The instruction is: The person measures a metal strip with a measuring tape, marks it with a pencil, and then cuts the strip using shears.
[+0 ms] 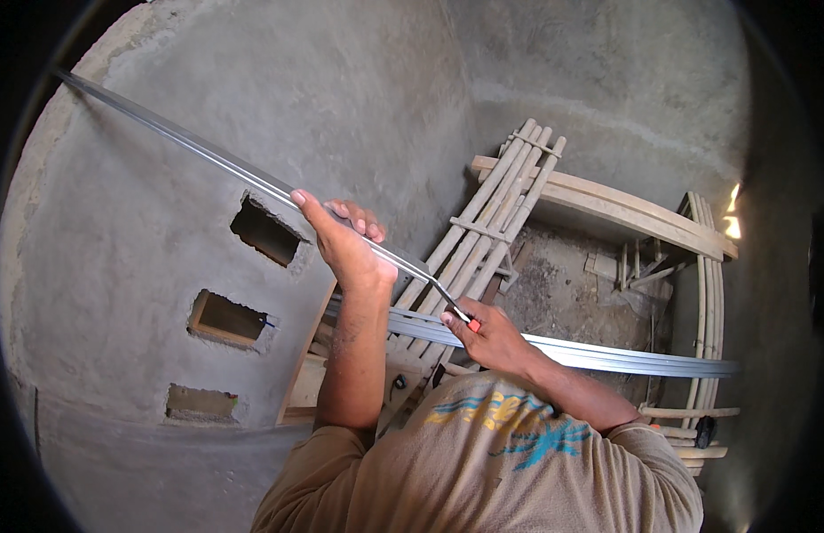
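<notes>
A long, thin galvanized metal channel (pixel 181 135) slants from the upper left down to the middle of the view. My left hand (pixel 352 247) is wrapped round it near its lower end, thumb on the near side and fingers over the far side. At that lower end, my right hand (pixel 494 341) grips a slim hand tool (pixel 454 305) with a dark front and an orange-red part by my fingers. The tool's front meets the channel's end. Its exact kind is hidden by my fingers.
Several more metal channels (pixel 625 357) lie across bamboo poles (pixel 483 226) below my right arm. Wooden planks (pixel 607 206) span the poles at the back, above a dirt floor (pixel 567 275). The grey plastered wall (pixel 341 89) on the left has rough rectangular openings (pixel 268 231).
</notes>
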Motion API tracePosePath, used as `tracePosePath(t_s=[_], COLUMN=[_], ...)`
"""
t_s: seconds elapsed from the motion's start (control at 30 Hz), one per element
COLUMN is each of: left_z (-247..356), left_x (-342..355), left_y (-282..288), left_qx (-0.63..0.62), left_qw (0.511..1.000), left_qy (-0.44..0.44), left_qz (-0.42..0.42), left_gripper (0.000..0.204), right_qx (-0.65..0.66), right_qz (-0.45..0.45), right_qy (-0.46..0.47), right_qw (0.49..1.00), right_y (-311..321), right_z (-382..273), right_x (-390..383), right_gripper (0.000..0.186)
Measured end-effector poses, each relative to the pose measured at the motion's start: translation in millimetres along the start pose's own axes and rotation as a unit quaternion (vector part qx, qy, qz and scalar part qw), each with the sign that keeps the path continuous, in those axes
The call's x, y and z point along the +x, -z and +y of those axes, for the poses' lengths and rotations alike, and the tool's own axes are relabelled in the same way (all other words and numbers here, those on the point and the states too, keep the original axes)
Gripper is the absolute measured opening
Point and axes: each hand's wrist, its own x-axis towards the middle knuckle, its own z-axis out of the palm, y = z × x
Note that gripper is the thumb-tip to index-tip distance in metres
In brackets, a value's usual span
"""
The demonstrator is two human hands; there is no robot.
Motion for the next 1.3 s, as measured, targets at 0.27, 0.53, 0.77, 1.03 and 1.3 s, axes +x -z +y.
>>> tracePosePath(t_s=[0.27, 0.53, 0.77, 1.03, 1.3], left_z=[-6, -11, -12, -7, -6], left_x=[0, -3, -5, -8, -14], left_y=[-1, 9, 7, 11, 7], left_qx=[0.001, 0.009, 0.021, 0.035, 0.038], left_qw=[1.000, 1.000, 0.999, 0.999, 0.999], left_qy=[0.003, 0.005, 0.011, 0.022, 0.018], left_qz=[0.000, -0.019, 0.038, 0.026, 0.031], left_gripper=[0.062, 0.063, 0.061, 0.061, 0.062], right_qx=[-0.008, -0.211, 0.064, 0.024, 0.004], right_qz=[0.022, 0.085, -0.035, 0.029, 0.037], right_qy=[0.048, 0.101, 0.002, 0.031, 0.032], right_qw=[0.999, 0.969, 0.997, 0.999, 0.999], right_y=[0, 16, -12, -20, -19], right_z=[4, -2, 17, 15, 11], right_x=[6, 3, -2, -8, -10], right_gripper=[0.026, 0.025, 0.033, 0.027, 0.026])
